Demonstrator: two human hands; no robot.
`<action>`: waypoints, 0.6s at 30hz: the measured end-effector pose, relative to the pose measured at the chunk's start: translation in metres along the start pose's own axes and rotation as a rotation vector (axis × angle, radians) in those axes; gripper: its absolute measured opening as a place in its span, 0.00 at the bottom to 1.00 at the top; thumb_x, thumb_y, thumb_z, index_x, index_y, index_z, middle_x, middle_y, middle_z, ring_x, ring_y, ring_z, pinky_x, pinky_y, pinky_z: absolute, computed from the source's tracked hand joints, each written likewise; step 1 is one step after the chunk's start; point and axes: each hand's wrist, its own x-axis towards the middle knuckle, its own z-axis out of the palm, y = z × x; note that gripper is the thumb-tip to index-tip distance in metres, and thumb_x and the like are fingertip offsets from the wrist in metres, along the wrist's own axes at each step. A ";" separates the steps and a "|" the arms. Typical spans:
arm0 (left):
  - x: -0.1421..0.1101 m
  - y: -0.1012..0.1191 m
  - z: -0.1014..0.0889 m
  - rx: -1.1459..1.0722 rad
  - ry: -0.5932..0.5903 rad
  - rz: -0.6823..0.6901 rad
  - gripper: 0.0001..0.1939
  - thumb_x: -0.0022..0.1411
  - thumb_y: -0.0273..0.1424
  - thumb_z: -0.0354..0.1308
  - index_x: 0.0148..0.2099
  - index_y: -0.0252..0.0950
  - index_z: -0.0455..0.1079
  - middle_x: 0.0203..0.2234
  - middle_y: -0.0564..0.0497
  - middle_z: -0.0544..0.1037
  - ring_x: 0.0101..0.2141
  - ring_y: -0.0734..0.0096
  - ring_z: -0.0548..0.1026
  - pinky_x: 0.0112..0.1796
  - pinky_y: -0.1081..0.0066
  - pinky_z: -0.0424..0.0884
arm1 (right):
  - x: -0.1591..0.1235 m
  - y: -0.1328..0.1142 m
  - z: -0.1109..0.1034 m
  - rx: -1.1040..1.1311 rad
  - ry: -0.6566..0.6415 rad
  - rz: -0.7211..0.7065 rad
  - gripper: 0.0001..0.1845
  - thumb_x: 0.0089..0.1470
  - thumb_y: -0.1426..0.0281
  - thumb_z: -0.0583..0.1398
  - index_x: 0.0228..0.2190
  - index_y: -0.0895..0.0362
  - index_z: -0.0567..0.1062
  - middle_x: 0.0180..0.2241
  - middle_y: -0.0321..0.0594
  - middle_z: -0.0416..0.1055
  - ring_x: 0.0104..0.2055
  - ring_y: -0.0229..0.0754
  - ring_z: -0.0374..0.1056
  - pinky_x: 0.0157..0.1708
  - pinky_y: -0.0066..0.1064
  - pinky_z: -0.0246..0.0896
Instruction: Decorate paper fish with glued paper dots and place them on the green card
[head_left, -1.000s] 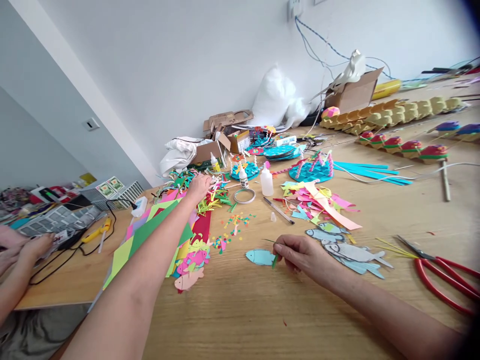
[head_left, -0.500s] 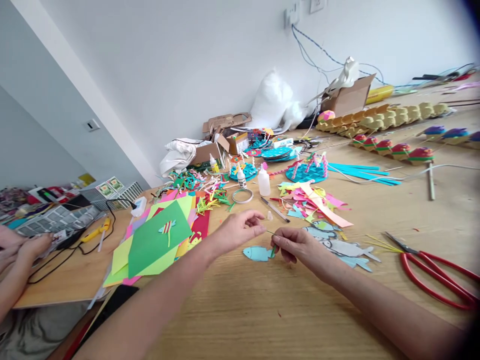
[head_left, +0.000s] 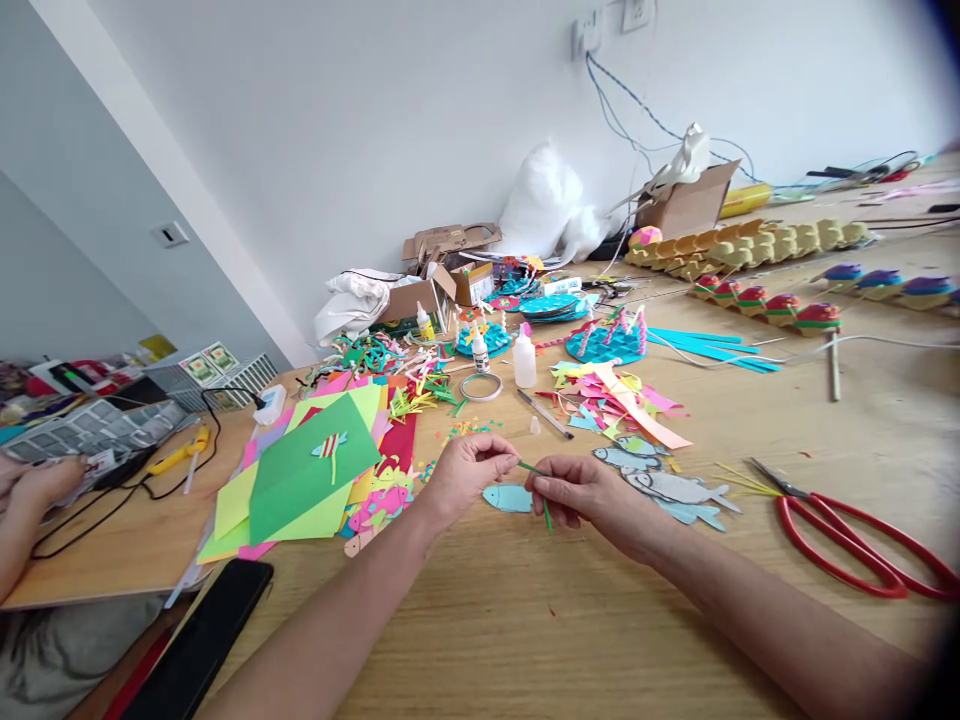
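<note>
Between my two hands runs a thin green paper strip [head_left: 533,469]. Its near end is pinched by the thumb and fingertips of my left hand [head_left: 471,474]. My right hand [head_left: 576,490] grips the strip farther along, and a green end hangs below its fingers. Lying on the table just under the hands is a light-blue paper fish [head_left: 504,498], its tail partly hidden by my right hand. More cut paper fish, including a grey fish [head_left: 681,488], lie right of my right hand. Pink and yellow paper fish [head_left: 380,508] lie left of my left hand.
Red-handled scissors [head_left: 844,540] lie at the right. Coloured paper sheets [head_left: 304,490] are stacked at the left, near a black phone [head_left: 202,640]. Glue bottles [head_left: 525,358], a tape roll [head_left: 481,387], a pen [head_left: 546,414] and paper scraps [head_left: 611,395] stand or lie ahead. Another person's hands [head_left: 45,485] are far left.
My left hand has come down and closer to my right hand, and now pinches the green strip's end. The view has shifted slightly, showing more of the phone.
</note>
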 end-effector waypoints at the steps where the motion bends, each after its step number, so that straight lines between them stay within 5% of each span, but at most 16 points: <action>1: 0.000 -0.001 0.000 -0.033 0.024 -0.004 0.06 0.45 0.31 0.58 0.26 0.33 0.68 0.19 0.56 0.68 0.22 0.79 0.64 0.25 0.77 0.61 | 0.000 0.001 0.000 0.025 -0.007 0.012 0.16 0.45 0.59 0.57 0.26 0.61 0.68 0.21 0.35 0.67 0.18 0.27 0.55 0.17 0.21 0.46; 9: 0.001 -0.008 -0.002 -0.106 0.102 0.042 0.06 0.44 0.31 0.58 0.25 0.33 0.67 0.17 0.56 0.66 0.22 0.79 0.64 0.25 0.77 0.62 | 0.000 0.002 0.000 0.118 -0.040 0.085 0.17 0.45 0.59 0.58 0.31 0.60 0.69 0.20 0.33 0.67 0.15 0.26 0.54 0.15 0.21 0.42; 18: -0.017 -0.005 -0.018 0.039 -0.092 -0.055 0.06 0.49 0.31 0.53 0.26 0.34 0.61 0.18 0.55 0.67 0.23 0.77 0.68 0.26 0.76 0.64 | -0.005 -0.004 -0.002 -0.211 -0.226 0.079 0.16 0.47 0.59 0.55 0.28 0.60 0.70 0.23 0.35 0.68 0.19 0.28 0.56 0.18 0.21 0.50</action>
